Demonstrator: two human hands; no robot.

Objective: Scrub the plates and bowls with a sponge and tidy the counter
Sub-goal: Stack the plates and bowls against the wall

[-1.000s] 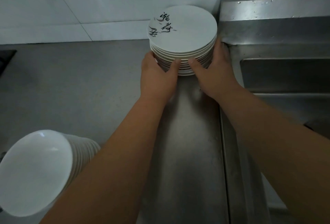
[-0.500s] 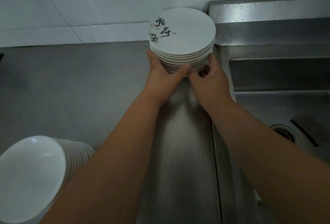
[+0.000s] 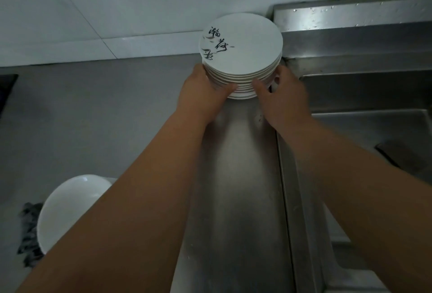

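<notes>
Fingers curl round the plate stack, upper centre: left hand and right hand grip opposite sides, thumbs in front. Round, glossy white plates, about ten rims counted; top one has black brush lettering. Brushed steel counter, steel sink at right. Lower left I see smooth white bowls, stacked, count unclear, beside one dark crumpled cloth.

Past the fingers stands a glossy white tiled wall. Under and left of them runs a dull grey steel counter, and right of them lies a stainless steel sink basin. Dim light.
</notes>
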